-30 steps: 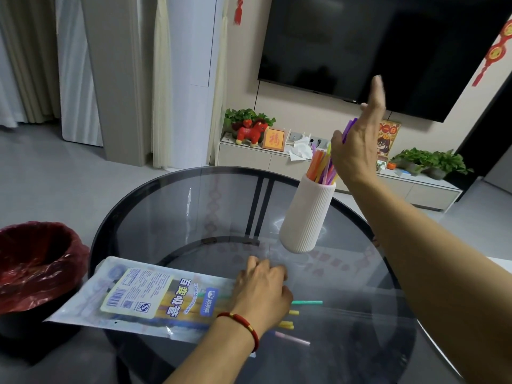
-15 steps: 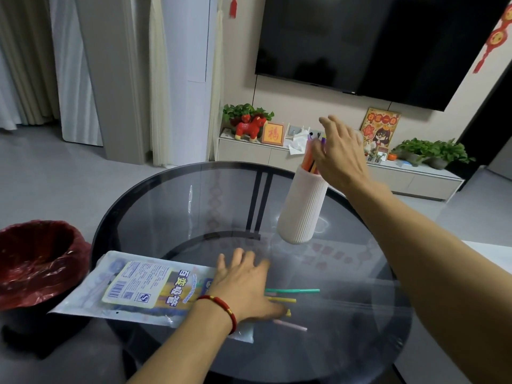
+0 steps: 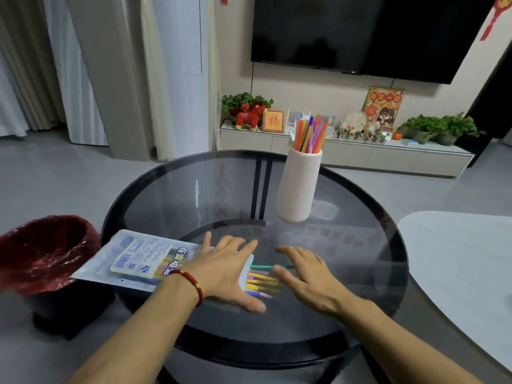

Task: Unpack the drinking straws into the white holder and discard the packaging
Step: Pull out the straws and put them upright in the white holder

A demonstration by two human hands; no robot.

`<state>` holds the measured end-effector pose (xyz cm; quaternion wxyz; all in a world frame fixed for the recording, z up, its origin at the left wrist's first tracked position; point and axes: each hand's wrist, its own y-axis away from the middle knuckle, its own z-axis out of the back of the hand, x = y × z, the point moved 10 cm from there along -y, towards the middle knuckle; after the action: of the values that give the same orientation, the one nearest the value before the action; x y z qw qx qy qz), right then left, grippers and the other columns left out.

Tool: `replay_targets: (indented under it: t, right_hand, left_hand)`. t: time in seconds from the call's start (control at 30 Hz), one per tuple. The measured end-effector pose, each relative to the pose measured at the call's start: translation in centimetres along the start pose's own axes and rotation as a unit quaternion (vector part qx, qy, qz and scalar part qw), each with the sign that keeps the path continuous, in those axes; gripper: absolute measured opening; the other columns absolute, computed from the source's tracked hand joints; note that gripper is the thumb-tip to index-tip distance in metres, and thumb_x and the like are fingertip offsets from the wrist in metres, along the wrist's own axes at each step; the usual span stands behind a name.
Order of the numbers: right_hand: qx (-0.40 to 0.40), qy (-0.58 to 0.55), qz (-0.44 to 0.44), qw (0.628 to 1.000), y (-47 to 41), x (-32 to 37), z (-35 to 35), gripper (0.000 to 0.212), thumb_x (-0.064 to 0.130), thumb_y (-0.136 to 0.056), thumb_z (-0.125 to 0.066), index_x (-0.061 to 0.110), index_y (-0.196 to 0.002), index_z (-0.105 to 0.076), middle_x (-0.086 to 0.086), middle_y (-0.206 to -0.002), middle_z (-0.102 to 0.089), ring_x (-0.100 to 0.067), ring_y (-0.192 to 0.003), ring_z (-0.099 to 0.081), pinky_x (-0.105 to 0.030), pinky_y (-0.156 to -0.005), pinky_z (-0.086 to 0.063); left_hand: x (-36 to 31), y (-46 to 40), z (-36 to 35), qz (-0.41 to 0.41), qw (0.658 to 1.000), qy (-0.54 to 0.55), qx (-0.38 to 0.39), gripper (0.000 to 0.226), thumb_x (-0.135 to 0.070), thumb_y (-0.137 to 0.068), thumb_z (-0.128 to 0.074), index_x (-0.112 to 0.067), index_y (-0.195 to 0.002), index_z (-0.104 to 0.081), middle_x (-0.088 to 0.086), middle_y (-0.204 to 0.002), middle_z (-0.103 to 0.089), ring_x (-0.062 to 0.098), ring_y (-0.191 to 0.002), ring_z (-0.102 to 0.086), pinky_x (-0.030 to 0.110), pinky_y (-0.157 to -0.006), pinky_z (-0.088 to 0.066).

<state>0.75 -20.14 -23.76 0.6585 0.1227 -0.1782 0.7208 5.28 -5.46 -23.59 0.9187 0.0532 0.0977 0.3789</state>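
A ribbed white holder (image 3: 298, 187) stands on the round glass table (image 3: 360, 245), with several coloured straws (image 3: 310, 133) upright in it. A clear plastic straw package (image 3: 138, 259) with a printed label lies flat at the table's left side. My left hand (image 3: 224, 270) presses flat on its open right end, fingers spread. Several loose straws (image 3: 261, 281), yellow, purple, pink and green, stick out of the package mouth. My right hand (image 3: 307, 275) hovers just right of them, fingers straight, its fingertips at the straw ends.
A black bin with a red liner (image 3: 41, 253) stands on the floor left of the table. A white tabletop (image 3: 465, 267) juts in at the right. A low cabinet with plants and ornaments (image 3: 360, 153) runs along the far wall under a television.
My right hand has left the holder and come down to the loose straws at the package mouth. My left hand stays flat on the package.
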Motion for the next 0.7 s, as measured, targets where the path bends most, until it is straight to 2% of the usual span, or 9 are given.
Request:
replay_targets:
  t: [0.07, 0.13, 0.23, 0.37, 0.47, 0.57, 0.63, 0.7]
  right_hand:
    - [0.006, 0.015, 0.039, 0.999, 0.7, 1.1, -1.2, 0.074, 0.074, -0.096, -0.037, 0.027, -0.153, -0.038, 0.009, -0.154, -0.046, -0.008, -0.141, -0.039, -0.038, -0.121, -0.025]
    - [0.004, 0.049, 0.060, 0.997, 0.9, 1.8, -2.2, 0.085, 0.084, -0.089, -0.033, 0.028, -0.154, -0.037, 0.010, -0.151, -0.045, -0.009, -0.139, -0.038, -0.037, -0.118, -0.025]
    - [-0.016, 0.131, 0.068, 0.989, 0.2, 2.6, -3.2, 0.072, 0.078, -0.094, -0.032, 0.030, -0.146, -0.044, 0.008, -0.136, -0.047, -0.018, -0.123, -0.043, -0.039, -0.103, -0.034]
    - [-0.011, 0.179, 0.075, 0.981, -1.0, 3.9, -3.6, 0.058, 0.070, -0.097, -0.031, 0.022, -0.119, -0.054, 0.001, -0.114, -0.054, -0.025, -0.101, -0.050, -0.038, -0.080, -0.036]
    - [-0.004, 0.194, 0.121, 0.974, -0.7, 5.1, -3.8, 0.037, 0.050, -0.108, -0.037, 0.016, -0.111, -0.050, -0.004, -0.107, -0.057, -0.029, -0.094, -0.055, -0.038, -0.072, -0.035]
    - [0.022, 0.200, 0.125, 0.972, -0.4, 4.9, -3.2, 0.019, 0.035, -0.110, -0.039, 0.018, -0.104, -0.039, -0.005, -0.103, -0.058, -0.033, -0.089, -0.061, -0.045, -0.063, -0.044]
    - [0.048, 0.202, 0.115, 0.971, -0.1, 4.1, -2.2, 0.022, 0.039, -0.111, -0.035, 0.021, -0.100, -0.031, -0.005, -0.101, -0.061, -0.038, -0.082, -0.062, -0.044, -0.058, -0.040]
    - [0.056, 0.210, 0.104, 0.971, 0.3, 3.1, -0.4, 0.028, 0.049, -0.109, -0.031, 0.023, -0.099, -0.031, -0.002, -0.100, -0.063, -0.035, -0.080, -0.063, -0.041, -0.059, -0.035]
  left_hand:
    - [1.3, 1.2, -0.5, 0.001, 0.999, -0.008, 0.046, 0.143, -0.090, -0.048, -0.063, -0.037, -0.152, 0.020, -0.007, -0.166, 0.009, 0.018, -0.152, 0.015, 0.068, -0.116, 0.010]
    - [3.0, 2.5, -1.4, 0.016, 0.996, -0.014, 0.089, 0.146, -0.081, -0.048, -0.072, -0.042, -0.148, 0.027, -0.010, -0.165, 0.016, 0.016, -0.151, 0.021, 0.067, -0.115, 0.012]
    - [3.9, 3.2, -1.6, 0.022, 0.995, 0.009, 0.094, 0.140, -0.072, -0.055, -0.077, -0.040, -0.153, 0.018, -0.011, -0.165, -0.004, 0.010, -0.152, 0.003, 0.065, -0.117, 0.011]
    - [2.7, 2.2, -0.2, 0.001, 1.000, 0.015, 0.004, 0.120, -0.060, -0.060, -0.072, -0.038, -0.155, -0.001, -0.010, -0.140, -0.030, 0.014, -0.139, -0.030, 0.063, -0.119, 0.003]
    - [2.6, 1.9, 0.3, 0.009, 0.999, 0.009, -0.043, 0.109, -0.058, -0.058, -0.065, -0.050, -0.149, -0.005, -0.011, -0.119, -0.032, 0.014, -0.123, -0.040, 0.064, -0.119, -0.007]
    - [3.0, 1.7, 0.3, 0.020, 0.999, 0.007, -0.045, 0.099, -0.052, -0.062, -0.066, -0.059, -0.143, -0.011, -0.011, -0.111, -0.030, 0.012, -0.113, -0.041, 0.066, -0.116, -0.011]
    - [3.5, 1.8, 0.2, 0.028, 0.999, 0.007, -0.037, 0.098, -0.050, -0.063, -0.066, -0.064, -0.141, -0.008, -0.010, -0.111, -0.027, 0.014, -0.114, -0.040, 0.068, -0.115, -0.009]
    - [3.9, 1.9, 0.2, 0.038, 0.999, -0.001, -0.031, 0.101, -0.049, -0.066, -0.066, -0.069, -0.139, 0.001, -0.008, -0.115, -0.026, 0.017, -0.120, -0.038, 0.070, -0.115, -0.007]
